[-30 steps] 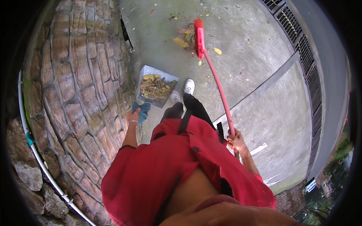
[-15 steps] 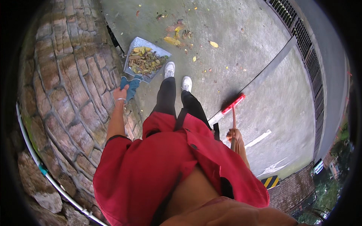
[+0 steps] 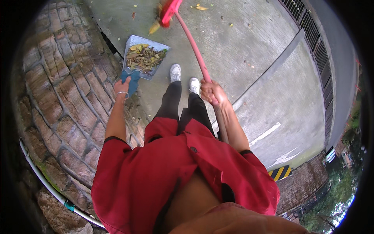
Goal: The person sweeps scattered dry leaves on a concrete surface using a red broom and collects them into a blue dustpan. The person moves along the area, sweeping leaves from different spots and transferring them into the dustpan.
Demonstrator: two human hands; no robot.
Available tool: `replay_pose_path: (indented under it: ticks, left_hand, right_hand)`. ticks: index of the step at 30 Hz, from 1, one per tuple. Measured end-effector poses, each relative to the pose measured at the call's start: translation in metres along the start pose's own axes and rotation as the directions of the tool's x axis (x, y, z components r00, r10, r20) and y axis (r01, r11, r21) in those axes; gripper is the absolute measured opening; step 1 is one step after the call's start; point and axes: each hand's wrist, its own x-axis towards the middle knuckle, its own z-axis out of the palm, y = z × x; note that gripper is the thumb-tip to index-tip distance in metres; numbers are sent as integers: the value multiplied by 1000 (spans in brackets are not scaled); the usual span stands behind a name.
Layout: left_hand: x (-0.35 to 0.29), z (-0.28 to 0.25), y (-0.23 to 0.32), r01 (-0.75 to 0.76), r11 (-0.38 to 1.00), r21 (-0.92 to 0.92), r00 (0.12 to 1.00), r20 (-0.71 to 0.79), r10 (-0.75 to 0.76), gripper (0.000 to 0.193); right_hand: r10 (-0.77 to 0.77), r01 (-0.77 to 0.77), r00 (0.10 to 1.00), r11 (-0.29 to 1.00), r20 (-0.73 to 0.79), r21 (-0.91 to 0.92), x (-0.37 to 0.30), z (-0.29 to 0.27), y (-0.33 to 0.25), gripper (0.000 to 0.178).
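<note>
A grey metal dustpan (image 3: 134,39), filled with dry leaves (image 3: 145,58), lies on the ground at the left. My left hand (image 3: 121,87) is closed at its handle end, where a blue cloth-like piece (image 3: 133,81) covers the part I grip. In my right hand (image 3: 214,93), fingers wrap round the pink handle (image 3: 196,54) of a broom. The broom's red head (image 3: 169,12) is at the top, partly cut off and blurred, beyond the dustpan's open side. A yellow leaf (image 3: 154,27) lies by the bristles.
A sloping stone wall (image 3: 66,85) runs along the left, with a white pipe (image 3: 50,183) below it. My white shoes (image 3: 175,71) stand on the concrete ground (image 3: 265,43). More leaves (image 3: 200,7) are scattered ahead. At the right runs a drain grate (image 3: 317,54).
My right hand has swung the broom forward and left, from the ground at my right to the leaves beyond the dustpan. My left hand keeps its hold, with the dustpan nearly in place.
</note>
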Motion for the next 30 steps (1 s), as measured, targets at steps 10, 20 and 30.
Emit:
replay_pose_path:
  ticks: [10,20,30]
  left_hand:
    - [-29,3,21,-158,962,221,951,-229,209,64]
    - [-38,-12,28,-139,889,435,835,-431,342,71]
    - [-155,50,171,-793,517,323,564,69,823,64]
  right_hand:
    - [-181,105,933,963,-310,-249,-120,-21,-1,11]
    - [8,63,704,995,-710,74,-137,-238,-11,9]
    - [-248,270,926,962,-285,38,-117,-175,-2,11]
